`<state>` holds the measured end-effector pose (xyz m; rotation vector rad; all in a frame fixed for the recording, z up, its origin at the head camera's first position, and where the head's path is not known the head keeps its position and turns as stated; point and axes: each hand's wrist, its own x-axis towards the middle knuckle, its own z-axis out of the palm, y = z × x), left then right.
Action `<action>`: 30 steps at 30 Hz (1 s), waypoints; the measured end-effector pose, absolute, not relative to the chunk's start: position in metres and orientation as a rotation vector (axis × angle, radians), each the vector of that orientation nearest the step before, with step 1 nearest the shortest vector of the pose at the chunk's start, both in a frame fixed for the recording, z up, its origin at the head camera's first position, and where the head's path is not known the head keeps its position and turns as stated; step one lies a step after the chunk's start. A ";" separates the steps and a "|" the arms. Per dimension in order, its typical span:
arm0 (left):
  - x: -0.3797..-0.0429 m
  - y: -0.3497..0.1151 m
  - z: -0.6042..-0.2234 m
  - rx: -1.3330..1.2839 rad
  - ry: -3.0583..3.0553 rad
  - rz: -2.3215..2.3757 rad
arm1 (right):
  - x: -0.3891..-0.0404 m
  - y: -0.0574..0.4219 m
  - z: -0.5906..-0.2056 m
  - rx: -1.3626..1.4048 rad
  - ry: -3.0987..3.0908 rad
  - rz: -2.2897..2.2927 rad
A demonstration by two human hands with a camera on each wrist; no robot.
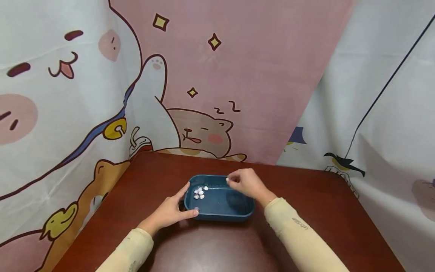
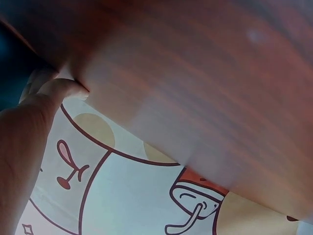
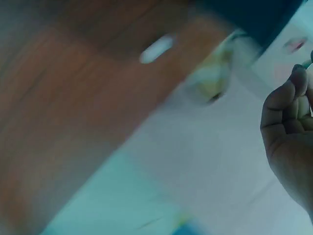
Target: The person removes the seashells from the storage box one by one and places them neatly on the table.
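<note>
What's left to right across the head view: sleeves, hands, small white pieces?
Left sleeve → left hand → cluster of white pieces → pinched white piece → right hand → right sleeve

In front of you: one table (image 1: 323,219), reddish-brown wood grain, polished, pale glare (image 1: 214,260) near your side. Behind and flanking it: fabric hangings (image 1: 272,75), pink and white, printed with cartoon animals (image 1: 207,134), bell (image 1: 114,129), yellow four-pointed stars (image 1: 161,22).

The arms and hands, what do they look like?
The left sleeve and right sleeve are pale yellow, ending near the wrists. The right one has small dark lettering. The left hand and right hand wear no gloves.
</note>
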<state>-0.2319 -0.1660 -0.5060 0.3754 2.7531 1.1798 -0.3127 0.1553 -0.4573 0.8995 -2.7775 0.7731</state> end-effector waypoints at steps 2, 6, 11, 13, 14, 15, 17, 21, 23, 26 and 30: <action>-0.233 -0.165 -0.506 0.380 2.764 1.167 | -0.322 0.195 -0.457 0.710 -2.774 0.802; -0.233 -0.166 -0.505 0.358 2.770 1.140 | -0.330 0.263 -0.484 0.516 -2.909 0.652; -0.235 -0.166 -0.506 0.361 2.769 1.148 | -0.327 0.291 -0.512 0.572 -3.005 0.581; -0.235 -0.166 -0.507 0.362 2.766 1.156 | -0.327 0.290 -0.514 0.610 -2.992 0.622; -0.235 -0.165 -0.508 0.355 2.760 1.161 | -0.327 0.288 -0.514 0.622 -2.990 0.642; -0.235 -0.165 -0.509 0.355 2.761 1.159 | -0.327 0.286 -0.514 0.630 -2.994 0.657; -0.235 -0.164 -0.510 0.357 2.758 1.158 | -0.326 0.282 -0.513 0.640 -3.014 0.676; -0.235 -0.164 -0.510 0.362 2.763 1.159 | -0.326 0.280 -0.512 0.596 -3.046 0.696; -0.235 -0.164 -0.509 0.358 2.764 1.165 | -0.326 0.280 -0.512 0.570 -3.054 0.707; -0.235 -0.164 -0.509 0.354 2.762 1.167 | -0.328 0.281 -0.513 0.530 -3.072 0.720; -0.235 -0.165 -0.509 0.351 2.762 1.168 | -0.331 0.282 -0.514 0.510 -3.083 0.719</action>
